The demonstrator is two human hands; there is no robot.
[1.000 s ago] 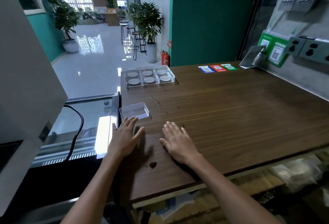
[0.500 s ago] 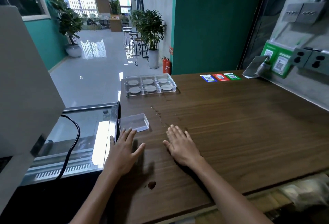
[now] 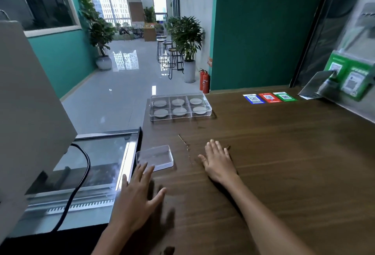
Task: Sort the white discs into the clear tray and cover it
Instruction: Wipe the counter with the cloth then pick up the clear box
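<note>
A clear compartment tray (image 3: 209, 110) stands at the far left of the wooden counter, with a white disc (image 3: 179, 111) in each of its several cells. A clear lid (image 3: 155, 157) lies flat near the counter's left edge, closer to me. My left hand (image 3: 136, 196) hovers just above the counter with fingers spread, its fingertips over the lid's near edge. My right hand (image 3: 218, 163) lies flat on the wood, palm down, empty, to the right of the lid.
Wooden counter (image 3: 274, 163) runs to a wall on the right with QR signs (image 3: 349, 78). Three coloured QR stickers (image 3: 268, 98) lie at the back. A glass-topped case (image 3: 97, 163) with a black cable (image 3: 81, 183) sits lower at the left.
The view tilted up and nearer. My left hand lifted off the wood and moved forward, fingertips now over the lid's near edge. The right hand stayed flat.
</note>
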